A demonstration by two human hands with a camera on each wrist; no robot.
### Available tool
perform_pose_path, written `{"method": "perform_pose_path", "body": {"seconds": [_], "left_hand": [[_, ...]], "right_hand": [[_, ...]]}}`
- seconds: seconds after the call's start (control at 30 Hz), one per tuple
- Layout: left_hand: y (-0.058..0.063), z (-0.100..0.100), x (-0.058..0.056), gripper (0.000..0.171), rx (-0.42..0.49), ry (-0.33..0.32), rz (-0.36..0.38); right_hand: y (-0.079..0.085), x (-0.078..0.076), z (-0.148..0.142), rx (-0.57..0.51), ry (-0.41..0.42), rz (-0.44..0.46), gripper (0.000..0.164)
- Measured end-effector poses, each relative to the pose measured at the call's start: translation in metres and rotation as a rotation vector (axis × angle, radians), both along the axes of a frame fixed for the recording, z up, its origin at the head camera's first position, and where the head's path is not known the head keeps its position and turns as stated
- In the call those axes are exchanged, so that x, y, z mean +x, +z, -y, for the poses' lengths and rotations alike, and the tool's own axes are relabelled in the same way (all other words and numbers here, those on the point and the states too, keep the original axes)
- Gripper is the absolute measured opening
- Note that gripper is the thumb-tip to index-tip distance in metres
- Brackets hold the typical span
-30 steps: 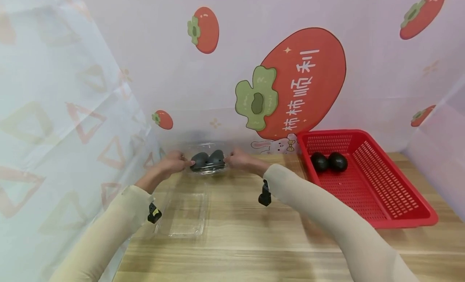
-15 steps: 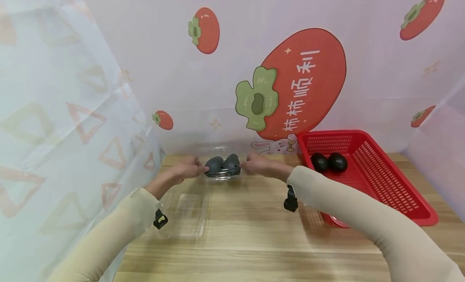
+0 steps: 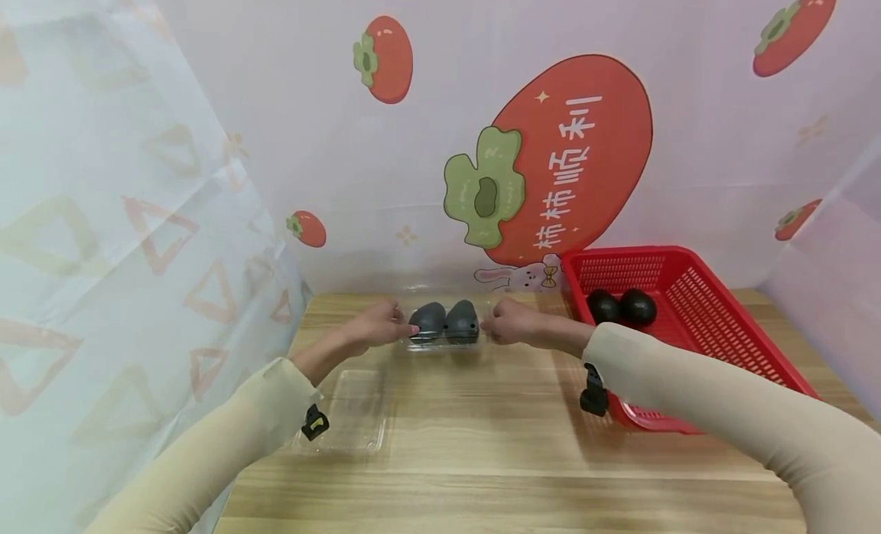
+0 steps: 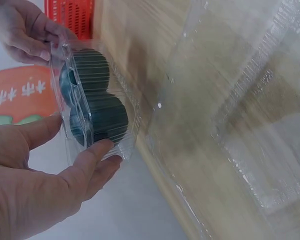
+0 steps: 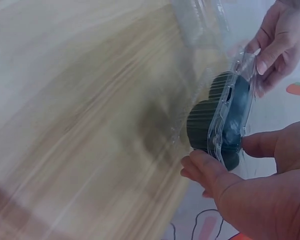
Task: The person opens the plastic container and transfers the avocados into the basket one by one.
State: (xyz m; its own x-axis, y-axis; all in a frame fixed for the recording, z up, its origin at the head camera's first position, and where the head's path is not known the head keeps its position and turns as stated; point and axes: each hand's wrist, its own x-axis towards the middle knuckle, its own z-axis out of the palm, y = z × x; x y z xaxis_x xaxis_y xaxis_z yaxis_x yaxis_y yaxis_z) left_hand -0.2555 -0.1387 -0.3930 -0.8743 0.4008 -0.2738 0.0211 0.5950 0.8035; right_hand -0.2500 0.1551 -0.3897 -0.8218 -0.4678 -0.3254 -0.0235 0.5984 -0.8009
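Note:
A clear plastic clamshell box (image 3: 440, 348) with two dark avocados (image 3: 428, 320) inside is held off the table between both hands. The wrist views show its lid and base meeting along a rim. My left hand (image 3: 377, 324) pinches the box's left end, thumb on one side and fingers on the other, as the left wrist view shows. At the opposite end, my right hand (image 3: 515, 323) grips the box between thumb and fingers (image 5: 205, 165). Ribbed plastic covers the avocados (image 4: 100, 115) in the left wrist view.
Another clear plastic container (image 3: 354, 411) lies on the wooden table (image 3: 482, 457), left and nearer than the hands. A red perforated basket (image 3: 688, 262) with two dark avocados (image 3: 637, 307) stands at right, partly behind the right forearm. Printed sheets hang behind and to the sides.
Both hands have carried the box of avocados to the right and slightly nearer, keeping hold of its two ends. The other container and the basket have stayed in place.

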Motion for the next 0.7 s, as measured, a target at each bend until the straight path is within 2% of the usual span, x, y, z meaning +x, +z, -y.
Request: {"method": "perform_pose_path", "body": {"seconds": [0.07,0.17,0.23,0.3,0.4,0.7], "left_hand": [[0.000,-0.003,0.001,0.029,-0.006,-0.028,0.002],[0.000,-0.009,0.003,0.048,0.000,-0.095,-0.008],[-0.001,-0.014,0.005,0.054,0.014,-0.112,-0.011],[-0.002,-0.018,0.007,0.056,0.014,-0.126,-0.005],[-0.005,-0.024,0.011,0.051,-0.001,-0.121,0.012],[-0.012,-0.035,0.021,0.059,-0.046,-0.189,0.005]], "right_hand": [[0.000,0.001,-0.004,0.014,-0.004,0.006,0.036],[0.001,0.004,-0.010,0.031,-0.009,0.031,0.032],[0.004,0.008,-0.015,0.039,-0.004,0.047,0.027],[0.006,0.012,-0.019,0.048,-0.014,0.077,0.025],[0.006,0.019,-0.025,0.075,-0.027,0.100,0.019],[-0.005,0.033,-0.036,0.113,-0.033,0.120,0.025]]}}
